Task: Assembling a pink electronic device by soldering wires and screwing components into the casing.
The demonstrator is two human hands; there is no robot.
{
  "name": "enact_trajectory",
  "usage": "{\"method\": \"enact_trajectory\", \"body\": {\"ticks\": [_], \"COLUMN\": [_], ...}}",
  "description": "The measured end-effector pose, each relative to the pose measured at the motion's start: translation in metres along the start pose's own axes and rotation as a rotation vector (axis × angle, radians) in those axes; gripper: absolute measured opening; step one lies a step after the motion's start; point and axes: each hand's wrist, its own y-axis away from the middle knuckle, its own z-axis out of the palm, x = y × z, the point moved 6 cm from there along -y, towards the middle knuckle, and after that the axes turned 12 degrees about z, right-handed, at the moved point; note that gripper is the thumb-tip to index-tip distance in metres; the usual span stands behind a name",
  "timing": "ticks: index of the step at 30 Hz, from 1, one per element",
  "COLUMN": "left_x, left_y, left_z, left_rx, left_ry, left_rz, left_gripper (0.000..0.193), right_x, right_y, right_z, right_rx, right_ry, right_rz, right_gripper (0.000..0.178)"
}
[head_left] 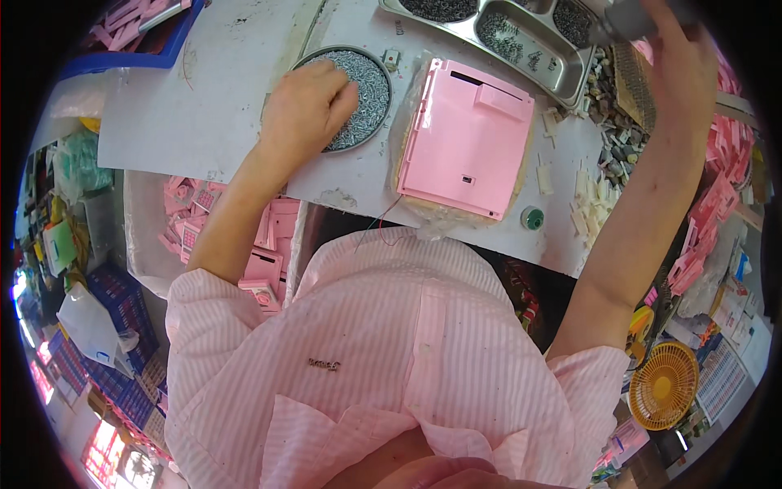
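Note:
My left hand [305,110] rests over a round metal dish [388,85] full of small silver screws [362,81]. Its fingers are curled in, and whatever they pinch is hidden. At the upper right my right hand [684,69] is closed round a dark grey cylindrical tool [631,20], partly cut off by the view's edge. Between the hands a pink plastic housing [468,134] lies flat on a pad wrapped in clear plastic. It has a dark slot near its far edge and a small opening near its near edge.
A steel compartment tray [562,77] of small dark parts stands at the far side. Off-white plastic pieces [590,204] and a small green round item [532,218] lie at right. Pink parts fill a bin [151,244] below left; a blue crate [175,49] sits far left.

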Motion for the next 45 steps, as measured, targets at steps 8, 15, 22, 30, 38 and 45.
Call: {"method": "enact_trajectory", "body": {"ticks": [8, 15, 22, 30, 38, 45], "left_x": [0.098, 0.098, 0.096, 0.011, -0.025, 0.002], "left_y": [-0.011, -0.012, -0.004, 0.001, -0.002, -0.005], "left_z": [0.003, 0.011, 0.005, 0.003, -0.015, -0.014], "left_rx": [0.204, 0.157, 0.311, 0.106, 0.142, 0.24], "left_ry": [0.336, 0.539, 0.253, -0.11, -0.249, 0.19], "left_rz": [0.315, 0.168, 0.219, 0.076, 0.078, -0.003], "left_gripper": [0.014, 0.01, 0.018, 0.013, 0.013, 0.01], "right_x": [0.023, 0.024, 0.038, 0.041, 0.048, 0.063], "right_y": [0.142, 0.157, 0.16, 0.159, 0.22, 0.228], "right_z": [0.086, 0.1, 0.108, 0.075, 0.039, 0.034], "right_rx": [-0.486, -0.475, -0.415, -0.333, -0.207, -0.205], "right_ry": [-0.344, -0.217, -0.311, -0.373, -0.256, -0.205], "right_rz": [-0.098, -0.101, -0.081, -0.134, -0.113, -0.161], "right_gripper": [0.029, 0.029, 0.029, 0.033, 0.03, 0.03]}}
